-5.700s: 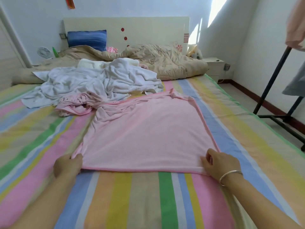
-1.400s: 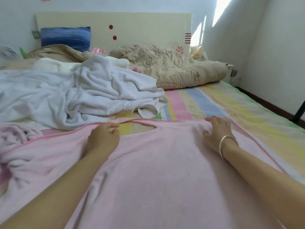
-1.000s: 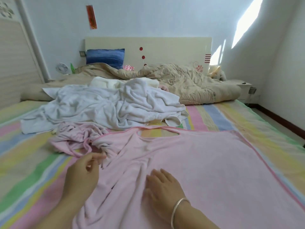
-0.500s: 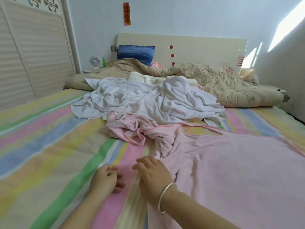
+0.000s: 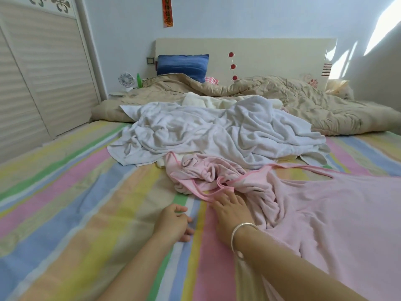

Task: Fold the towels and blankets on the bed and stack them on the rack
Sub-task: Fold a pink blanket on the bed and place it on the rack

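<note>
A large pink towel (image 5: 338,213) lies spread over the right half of the striped bed (image 5: 65,203), its left part bunched into a wrinkled heap (image 5: 201,174). My right hand (image 5: 230,211), with a silver bangle on the wrist, rests flat at the towel's crumpled left edge, fingers spread and touching the pink hem. My left hand (image 5: 173,221) lies on the bare sheet just left of it, fingers loosely curled, holding nothing. Behind the pink towel sits a crumpled white blanket (image 5: 217,131) with a cream towel (image 5: 208,101) showing beyond it.
A beige quilt (image 5: 303,105) and a blue pillow (image 5: 182,65) lie against the headboard (image 5: 271,55). A louvred wardrobe (image 5: 32,72) stands at the left, with a small fan (image 5: 126,80) and a green bottle (image 5: 139,80) beside the bed. The rack is out of view.
My view has swung left since the first frames. Both hands moved from the towel's far edge to its bunched left side; in the last half second the right hand slid forward onto the hem.
</note>
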`<state>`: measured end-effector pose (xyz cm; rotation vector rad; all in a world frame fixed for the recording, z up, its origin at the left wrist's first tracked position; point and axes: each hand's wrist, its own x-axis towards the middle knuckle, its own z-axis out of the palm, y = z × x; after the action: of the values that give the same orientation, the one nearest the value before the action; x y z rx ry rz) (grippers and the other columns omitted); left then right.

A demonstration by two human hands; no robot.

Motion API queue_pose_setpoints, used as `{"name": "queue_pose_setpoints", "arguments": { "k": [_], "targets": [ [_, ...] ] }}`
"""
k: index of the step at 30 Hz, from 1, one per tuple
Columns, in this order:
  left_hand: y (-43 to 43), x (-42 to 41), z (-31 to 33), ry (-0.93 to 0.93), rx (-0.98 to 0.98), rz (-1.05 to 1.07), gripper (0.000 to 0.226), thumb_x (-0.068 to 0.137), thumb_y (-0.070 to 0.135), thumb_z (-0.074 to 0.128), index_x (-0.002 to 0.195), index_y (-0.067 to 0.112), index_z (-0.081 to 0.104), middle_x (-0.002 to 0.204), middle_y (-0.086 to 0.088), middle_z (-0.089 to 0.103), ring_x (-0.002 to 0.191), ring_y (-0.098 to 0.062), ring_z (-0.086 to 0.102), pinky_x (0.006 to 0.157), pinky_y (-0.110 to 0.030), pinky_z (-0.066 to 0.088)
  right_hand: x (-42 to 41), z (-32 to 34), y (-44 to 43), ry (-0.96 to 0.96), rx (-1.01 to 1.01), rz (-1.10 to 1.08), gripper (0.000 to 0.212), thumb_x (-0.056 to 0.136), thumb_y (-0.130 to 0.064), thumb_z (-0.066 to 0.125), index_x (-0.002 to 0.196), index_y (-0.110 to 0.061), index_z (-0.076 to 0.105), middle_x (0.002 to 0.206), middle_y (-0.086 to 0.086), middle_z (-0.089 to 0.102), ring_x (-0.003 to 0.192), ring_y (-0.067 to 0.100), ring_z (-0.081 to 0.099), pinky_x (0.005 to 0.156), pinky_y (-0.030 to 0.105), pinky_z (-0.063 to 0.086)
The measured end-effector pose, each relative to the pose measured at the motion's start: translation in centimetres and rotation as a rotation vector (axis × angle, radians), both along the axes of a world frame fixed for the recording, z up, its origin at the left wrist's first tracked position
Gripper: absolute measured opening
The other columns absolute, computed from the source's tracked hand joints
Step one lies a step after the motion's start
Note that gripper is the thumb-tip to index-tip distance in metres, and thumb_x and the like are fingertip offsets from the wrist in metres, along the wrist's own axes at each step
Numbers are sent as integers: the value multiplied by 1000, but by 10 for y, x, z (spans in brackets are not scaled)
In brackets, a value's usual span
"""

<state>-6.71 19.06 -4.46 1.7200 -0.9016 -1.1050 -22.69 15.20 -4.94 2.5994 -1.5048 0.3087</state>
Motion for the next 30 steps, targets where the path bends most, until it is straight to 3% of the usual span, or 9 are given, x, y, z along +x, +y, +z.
{"name": "queue_pose_setpoints", "arguments": {
  "k": [3,6,8,10,14,17,21,25,30],
  "targets": [
    [-18,17,-1,-41,-23,-56,22,93,-1,40,103,13,54,85,-9,67,50,-22,60,51,-32,52,25,-1,-8,7,-129,35,36,52,-27,56,82,-25,74,95,-7,70,96,27,68,83,33,51],
    [-35,36,-4,-45,-28,-82,26,94,0,37,106,14,55,86,-9,68,50,-24,65,50,-31,53,59,-7,-23,-43,-114,5,70,41,-23,74,111,-20,70,114,-2,67,105,26,66,83,32,54],
    [-32,45,-6,2,-31,-96,28,96,-2,34,110,10,54,88,-12,68,46,-22,63,44,-28,50,79,-7,-36,-150,-113,-31,76,60,-17,68,134,-17,52,131,3,55,119,28,56,95,35,48],
    [-24,50,-12,77,-58,-112,27,99,-2,32,113,9,53,88,-13,67,42,-18,60,40,-25,48,95,-1,-51,-259,-48,-99,70,81,-16,54,147,-23,31,144,0,41,130,26,42,104,38,38],
    [-28,59,-19,162,-94,-82,29,98,-1,34,109,16,55,84,-9,71,43,-17,60,35,-22,41,114,15,-85,-514,108,-353,40,88,-43,47,127,-31,45,117,-1,62,111,25,56,90,37,37],
    [-42,64,-18,201,-79,-78,25,96,1,39,108,16,55,80,-6,73,46,-14,62,36,-22,41,118,22,-107,-310,240,-425,52,74,-52,47,119,-26,50,101,0,67,110,27,57,109,45,25],
    [-54,66,-12,244,-87,-114,23,97,1,41,114,10,54,83,-9,74,49,-15,65,38,-22,43,110,40,-112,71,274,-332,37,88,-34,49,122,-20,54,117,4,62,118,29,53,110,45,26],
    [-70,66,-12,-87,-147,-52,41,93,5,44,132,16,39,87,-4,69,58,-21,68,50,-32,53,98,85,-107,-211,269,-189,32,87,-45,37,84,-19,55,97,4,62,98,27,60,83,33,42],
    [-98,75,9,-753,-102,-148,103,84,37,67,154,20,-7,156,-12,16,136,-34,35,96,-42,41,96,136,-88,-835,352,-81,18,92,-22,49,97,-11,63,88,6,66,87,24,62,83,38,51]
  ]
}}
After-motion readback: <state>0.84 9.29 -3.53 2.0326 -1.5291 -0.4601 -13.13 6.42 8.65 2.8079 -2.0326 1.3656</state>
